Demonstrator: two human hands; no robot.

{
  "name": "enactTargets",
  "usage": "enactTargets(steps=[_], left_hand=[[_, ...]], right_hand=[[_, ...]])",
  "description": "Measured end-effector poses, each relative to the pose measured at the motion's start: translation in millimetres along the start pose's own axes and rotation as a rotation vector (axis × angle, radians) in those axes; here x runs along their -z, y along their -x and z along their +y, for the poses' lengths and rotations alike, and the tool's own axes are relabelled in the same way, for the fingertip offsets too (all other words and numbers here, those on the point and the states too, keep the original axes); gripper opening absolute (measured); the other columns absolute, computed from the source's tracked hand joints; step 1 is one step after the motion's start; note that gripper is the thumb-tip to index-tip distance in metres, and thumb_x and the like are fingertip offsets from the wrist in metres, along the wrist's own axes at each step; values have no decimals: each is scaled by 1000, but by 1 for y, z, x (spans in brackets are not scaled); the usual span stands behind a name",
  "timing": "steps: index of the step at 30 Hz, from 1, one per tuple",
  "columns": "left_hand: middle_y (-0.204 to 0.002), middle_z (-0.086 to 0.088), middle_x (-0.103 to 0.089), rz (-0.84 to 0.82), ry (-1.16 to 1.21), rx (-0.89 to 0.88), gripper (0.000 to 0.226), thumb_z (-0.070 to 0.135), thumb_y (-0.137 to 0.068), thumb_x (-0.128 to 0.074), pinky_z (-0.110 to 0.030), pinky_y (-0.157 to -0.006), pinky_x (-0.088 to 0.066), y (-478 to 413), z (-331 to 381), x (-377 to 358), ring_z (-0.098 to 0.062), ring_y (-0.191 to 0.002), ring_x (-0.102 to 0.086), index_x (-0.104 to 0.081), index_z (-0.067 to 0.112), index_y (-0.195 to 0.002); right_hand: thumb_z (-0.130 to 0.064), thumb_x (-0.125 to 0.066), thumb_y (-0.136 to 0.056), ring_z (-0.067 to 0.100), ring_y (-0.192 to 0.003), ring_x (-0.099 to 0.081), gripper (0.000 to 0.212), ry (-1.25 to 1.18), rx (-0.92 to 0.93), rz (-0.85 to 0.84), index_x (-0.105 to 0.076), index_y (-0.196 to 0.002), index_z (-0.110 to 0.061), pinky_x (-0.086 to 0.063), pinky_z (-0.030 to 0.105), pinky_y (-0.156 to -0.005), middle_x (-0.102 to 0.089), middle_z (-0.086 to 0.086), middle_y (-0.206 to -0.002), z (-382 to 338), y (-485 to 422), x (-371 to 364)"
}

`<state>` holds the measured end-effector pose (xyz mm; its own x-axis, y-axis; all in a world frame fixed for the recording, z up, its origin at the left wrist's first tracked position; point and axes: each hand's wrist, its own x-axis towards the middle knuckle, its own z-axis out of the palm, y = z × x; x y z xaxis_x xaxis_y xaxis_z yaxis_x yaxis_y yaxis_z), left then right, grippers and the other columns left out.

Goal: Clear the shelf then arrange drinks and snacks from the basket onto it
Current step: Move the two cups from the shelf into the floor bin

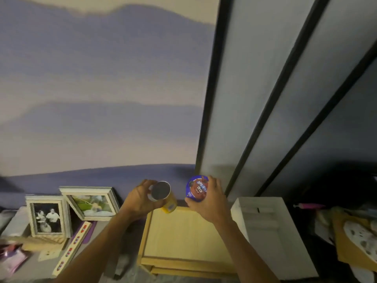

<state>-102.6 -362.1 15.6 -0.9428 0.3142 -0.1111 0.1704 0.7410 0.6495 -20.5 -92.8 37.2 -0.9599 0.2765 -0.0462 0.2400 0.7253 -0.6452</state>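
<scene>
We grip a yellow can [168,203] in the left hand [140,198] and a blue-lidded cup [196,188], its body hidden, in the right hand [210,199]. Both hover above the shelf [183,231], at its far edge.

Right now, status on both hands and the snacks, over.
Left hand grips yellow can. Right hand grips blue-lidded cup. Both held over wooden shelf top. Picture frames left, white box right, not in the way.
</scene>
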Motion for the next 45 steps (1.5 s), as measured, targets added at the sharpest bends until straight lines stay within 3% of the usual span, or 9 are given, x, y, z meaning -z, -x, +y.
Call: enactTargets(steps=[4,6,10,14,20,30,34,38,45], left_hand=[[-124,13,-61,135,18,-49,102,102,-47,-65,-24,-77,-55,25,25,68,-9,-101,-67,-55,41,-128],[-126,12,-61,203,36,-49,107,97,-48,-71,-29,-79,-59,42,32,97,-8,-101,-67,-59,33,-134],[-129,10,-65,319,81,-12,91,77,-60,-83,-26,-77,-58,82,33,141,-6,-105,-67,-60,32,-135],[-125,11,-67,430,67,72,95,84,-58,-78,-29,-81,-60,133,12,178,-8,-105,-66,-60,31,-135],[-118,17,-66,564,94,203,76,79,-65,-81,-31,-81,-61,236,-46,226,-7,-103,-68,-57,42,-127],[-120,13,-71,780,78,465,75,63,-69,-90,-20,-71,-57,437,-176,308,-3,-91,-71,-62,31,-131],[-119,18,-71,817,75,557,80,71,-65,-88,-21,-73,-58,501,-225,331,-1,-94,-70,-62,35,-131],[-117,20,-71,858,75,630,88,90,-56,-77,-36,-81,-62,546,-269,337,-3,-97,-70,-62,40,-126],[-122,15,-65,906,114,740,68,58,-70,-91,-17,-73,-50,576,-326,344,-8,-101,-65,-62,34,-126]], right_hand=[[-68,-89,-70,17,-123,-58,109,25,141,-7,-36,-153,-22,-60,28,-86,-46,-2,-142,-52,-9,42],[-69,-89,-68,18,-123,-58,111,27,201,-19,-37,-154,-21,-61,29,-86,-46,-2,-142,-78,-12,54],[-67,-89,-71,21,-127,-56,111,25,309,-69,-34,-156,-21,-63,34,-89,-44,-1,-146,-128,-10,55],[-65,-88,-73,25,-130,-56,110,21,419,-143,-32,-157,-20,-63,39,-91,-44,1,-148,-183,1,30],[-66,-89,-71,25,-131,-55,115,32,586,-263,-29,-157,-18,-63,39,-91,-43,3,-147,-274,45,-34],[-70,-87,-71,19,-124,-56,111,59,810,-466,-32,-155,-22,-61,32,-87,-44,0,-146,-431,177,-181],[-70,-88,-70,20,-122,-58,109,58,855,-546,-34,-153,-24,-64,37,-87,-46,1,-144,-480,224,-236],[-74,-85,-69,17,-118,-57,109,89,909,-616,-34,-152,-27,-63,34,-86,-47,-1,-143,-517,262,-286],[-79,-84,-63,24,-124,-58,116,100,959,-785,-32,-154,-30,-64,44,-91,-49,0,-145,-559,293,-370]])
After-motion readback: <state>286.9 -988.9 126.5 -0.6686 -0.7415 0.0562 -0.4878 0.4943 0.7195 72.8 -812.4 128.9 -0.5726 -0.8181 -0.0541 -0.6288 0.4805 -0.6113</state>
